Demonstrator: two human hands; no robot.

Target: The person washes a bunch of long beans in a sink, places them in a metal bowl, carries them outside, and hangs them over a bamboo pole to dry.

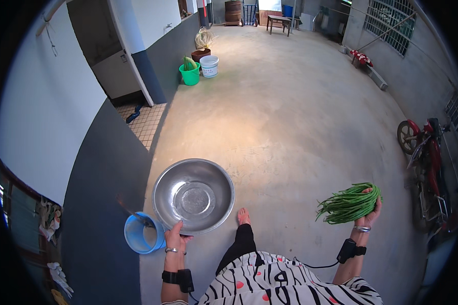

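Note:
My left hand (175, 237) grips the near rim of a wide, shiny metal basin (219, 195), thumb on the inside and fingers beneath. Nothing lies in the basin. Out to the right, my right hand (370, 216) is wrapped round a thick bundle of long green beans (347, 204), whose loose ends fan out to the left. The beans are well apart from the basin. Just left of the basin a blue bucket (132, 235) stands by the wall, with a long handle of something leaning out of it.
A red motorcycle (432, 157) is parked along the right wall. Ahead on the left, a green bucket (190, 77) and a white bucket (209, 67) stand near an open doorway with a tiled floor (144, 119). A small table (279, 19) is at the far end.

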